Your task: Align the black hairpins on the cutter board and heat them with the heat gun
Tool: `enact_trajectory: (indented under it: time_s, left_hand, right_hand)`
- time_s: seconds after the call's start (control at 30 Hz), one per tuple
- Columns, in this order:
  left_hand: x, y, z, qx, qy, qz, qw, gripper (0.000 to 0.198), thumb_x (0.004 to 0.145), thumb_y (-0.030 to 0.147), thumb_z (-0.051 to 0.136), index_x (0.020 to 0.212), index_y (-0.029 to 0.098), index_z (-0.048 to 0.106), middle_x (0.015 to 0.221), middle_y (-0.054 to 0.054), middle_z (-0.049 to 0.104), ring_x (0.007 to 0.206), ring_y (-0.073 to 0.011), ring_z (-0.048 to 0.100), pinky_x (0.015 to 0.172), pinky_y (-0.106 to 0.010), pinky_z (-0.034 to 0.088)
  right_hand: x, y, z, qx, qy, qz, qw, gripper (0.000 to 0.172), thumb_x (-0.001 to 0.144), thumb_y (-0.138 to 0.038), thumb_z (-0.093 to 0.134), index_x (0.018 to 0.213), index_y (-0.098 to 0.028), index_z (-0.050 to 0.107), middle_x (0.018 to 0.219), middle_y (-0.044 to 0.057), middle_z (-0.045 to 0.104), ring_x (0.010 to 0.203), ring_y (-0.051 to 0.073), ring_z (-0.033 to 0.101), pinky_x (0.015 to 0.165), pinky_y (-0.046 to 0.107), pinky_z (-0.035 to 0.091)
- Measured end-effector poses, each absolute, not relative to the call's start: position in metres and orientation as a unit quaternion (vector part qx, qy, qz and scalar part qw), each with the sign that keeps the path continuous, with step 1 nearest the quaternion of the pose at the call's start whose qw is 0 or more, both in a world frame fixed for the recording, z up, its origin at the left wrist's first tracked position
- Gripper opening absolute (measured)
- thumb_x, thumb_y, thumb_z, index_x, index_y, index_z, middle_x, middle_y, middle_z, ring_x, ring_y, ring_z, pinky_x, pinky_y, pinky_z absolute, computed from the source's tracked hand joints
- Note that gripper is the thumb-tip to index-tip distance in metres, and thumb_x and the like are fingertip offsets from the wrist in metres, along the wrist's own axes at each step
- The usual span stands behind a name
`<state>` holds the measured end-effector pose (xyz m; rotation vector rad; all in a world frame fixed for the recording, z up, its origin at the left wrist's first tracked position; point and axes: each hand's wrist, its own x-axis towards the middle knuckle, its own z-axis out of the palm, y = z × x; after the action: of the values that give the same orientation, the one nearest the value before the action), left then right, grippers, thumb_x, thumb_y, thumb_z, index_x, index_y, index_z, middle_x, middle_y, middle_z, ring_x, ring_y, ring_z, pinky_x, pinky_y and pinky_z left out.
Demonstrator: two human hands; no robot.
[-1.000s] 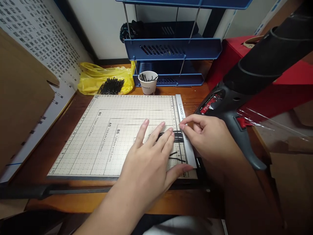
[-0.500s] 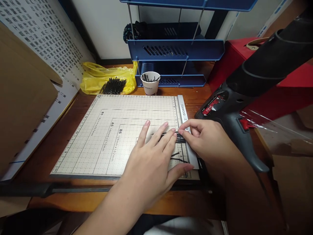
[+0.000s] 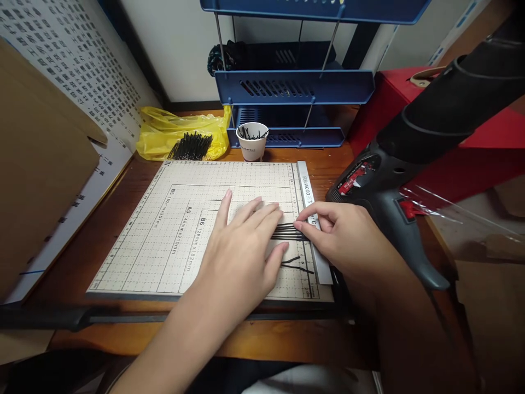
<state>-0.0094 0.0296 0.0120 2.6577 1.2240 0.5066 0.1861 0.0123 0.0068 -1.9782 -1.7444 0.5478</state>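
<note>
Several thin black strips (image 3: 284, 232) lie side by side on the gridded board of a paper cutter (image 3: 135, 230), close to its metal ruler edge (image 3: 308, 191). My left hand (image 3: 241, 246) rests over the left part of the strips with its fingers outstretched, hiding those ends. At the right ends of the strips, my right hand (image 3: 340, 230) pinches with thumb and forefinger; I cannot make out whether a strip is between them. Two loose black strips (image 3: 297, 266) lie below the row, nearer to me.
Behind the cutter stand a paper cup (image 3: 252, 143) of black pieces and a yellow plastic bag (image 3: 153, 137) with a black pile (image 3: 191, 146). A blue tray rack (image 3: 287, 87) is at the back. A dark power tool (image 3: 394, 158) stands right; the cutter's handle (image 3: 45, 317) lies front left.
My left hand has slid left and its thumb has drawn in, uncovering more of the strips. My right hand has shifted slightly left, still pinched.
</note>
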Motion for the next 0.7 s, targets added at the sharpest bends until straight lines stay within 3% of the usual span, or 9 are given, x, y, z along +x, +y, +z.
enact_trajectory:
  time_s: [0.23,0.4,0.57,0.7]
  left_hand:
    - [-0.038,0.009,0.007,0.867,0.474,0.148,0.045,0.063,0.104,0.052,0.045,0.152,0.012,0.045,0.157,-0.013,0.049,0.150,-0.0322,0.039,0.128,-0.059,0.013]
    - [-0.038,-0.009,0.000,0.880,0.462,0.110,0.016,0.067,0.108,0.054,0.035,0.159,0.011,0.033,0.164,-0.008,0.038,0.154,-0.0281,0.030,0.129,-0.055,0.011]
    - [-0.023,-0.010,-0.005,0.893,0.438,0.099,0.032,0.070,0.108,0.061,0.029,0.158,0.013,0.038,0.165,-0.003,0.036,0.155,-0.0235,0.028,0.130,-0.049,0.012]
    - [-0.022,-0.007,-0.006,0.899,0.425,0.098,0.041,0.073,0.108,0.062,0.024,0.157,0.011,0.039,0.164,-0.006,0.036,0.154,-0.0239,0.031,0.130,-0.051,0.017]
  right_hand:
    - [0.187,0.011,0.009,-0.725,-0.625,0.202,0.208,0.018,0.086,-0.040,0.062,0.081,-0.029,0.075,0.050,-0.004,0.036,0.050,0.010,0.031,0.050,0.025,0.023]
    - [0.186,0.010,0.010,-0.731,-0.621,0.190,0.211,0.019,0.086,-0.041,0.061,0.081,-0.029,0.075,0.050,-0.004,0.038,0.050,0.011,0.034,0.050,0.025,0.026]
    - [0.188,0.012,0.008,-0.729,-0.622,0.180,0.223,0.018,0.086,-0.037,0.061,0.080,-0.029,0.076,0.049,-0.005,0.040,0.049,0.010,0.036,0.051,0.025,0.028]
    - [0.189,0.012,0.008,-0.728,-0.620,0.178,0.231,0.018,0.086,-0.037,0.062,0.080,-0.029,0.076,0.049,-0.005,0.040,0.049,0.010,0.036,0.050,0.025,0.027]
